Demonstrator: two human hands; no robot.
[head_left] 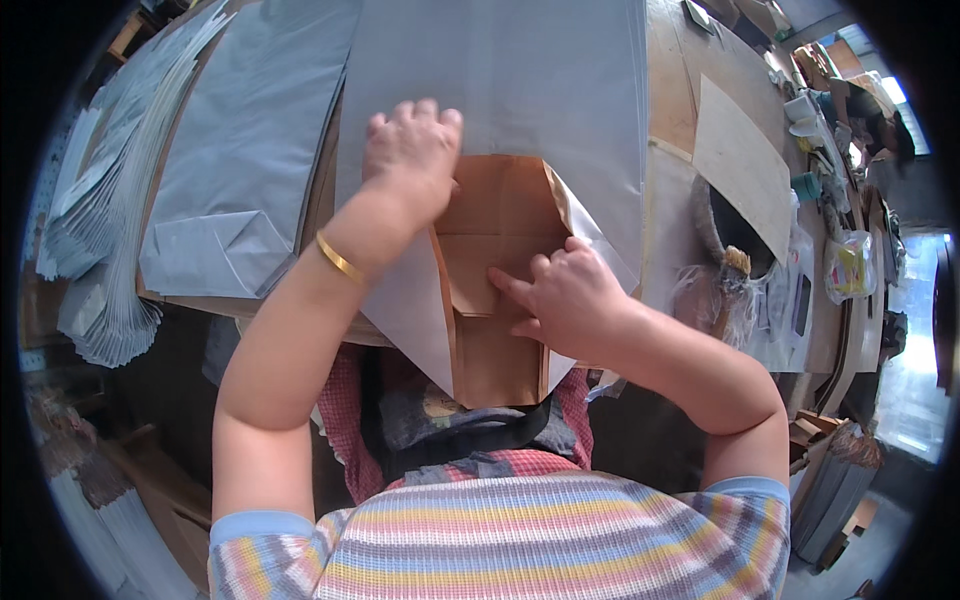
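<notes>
A person seen from above works at a wooden table with two bare hands on one brown paper bag, which lies flat at the table's near edge, just in front of the person's striped shirt. The bag rests on one large grey sheet whose folded flaps wrap its two long sides. The left hand, with one gold bangle on its wrist, lies palm down, fingers together and slightly curled, pressing the bag's far end where it meets the sheet; it grips nothing. The right hand is loosely curled, its forefinger stretched out and pressing a fold in the middle of the bag. To the left lie one more grey sheet and one fanned stack of grey sheets. One tan card lies to the right.
</notes>
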